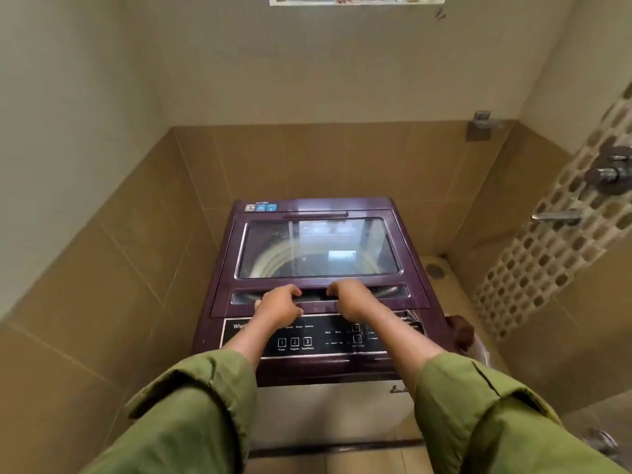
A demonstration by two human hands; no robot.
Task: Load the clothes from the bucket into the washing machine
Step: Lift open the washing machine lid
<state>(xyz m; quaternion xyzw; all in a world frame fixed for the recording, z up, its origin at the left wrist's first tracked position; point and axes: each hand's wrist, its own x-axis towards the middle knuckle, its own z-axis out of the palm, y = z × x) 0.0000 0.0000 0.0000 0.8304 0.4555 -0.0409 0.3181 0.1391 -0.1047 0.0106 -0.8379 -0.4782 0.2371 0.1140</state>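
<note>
Lid: closed; your left hand and right hand curl their fingers on its front handle.
Washing machine: not loaded yet.
Bucket, clothes: not visible; everything remains.

A purple top-loading washing machine sits at the centre of the frame in a tiled corner. Both hands, left and right, curl over the front handle recess of its closed glass lid. Green sleeves fill the lower frame.
</note>
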